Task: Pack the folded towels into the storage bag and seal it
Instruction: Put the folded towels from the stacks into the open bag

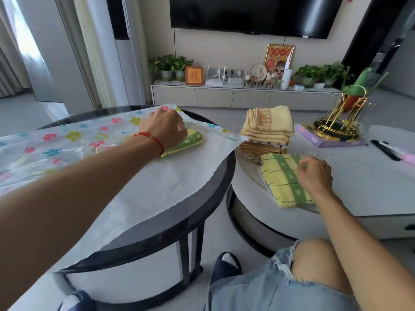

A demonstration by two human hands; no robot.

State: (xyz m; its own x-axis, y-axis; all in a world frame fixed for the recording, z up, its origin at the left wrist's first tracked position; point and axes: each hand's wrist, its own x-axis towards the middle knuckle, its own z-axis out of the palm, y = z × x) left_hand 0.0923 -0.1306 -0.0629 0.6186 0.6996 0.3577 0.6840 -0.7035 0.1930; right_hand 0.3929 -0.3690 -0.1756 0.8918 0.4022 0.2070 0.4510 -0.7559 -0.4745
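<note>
Single head-worn view, wide-angle, looking forward and down from a seated position. Close over two low round tables: dark-rimmed table (215,180) at left, white table (370,176) at right. Both forearms reaching in from the bottom edge, knees below, television wall (224,50) farther off ahead. No second view to overlap.

A dark wall-mounted television (256,14) hangs above a long pale cabinet (235,97) lined with potted plants (169,63) and framed pictures (279,56). Two round tables, one dark-rimmed (202,203) and one white (370,176), stand on a grey floor (22,111). Daylight enters at left, probably through a curtained window (13,41).
</note>
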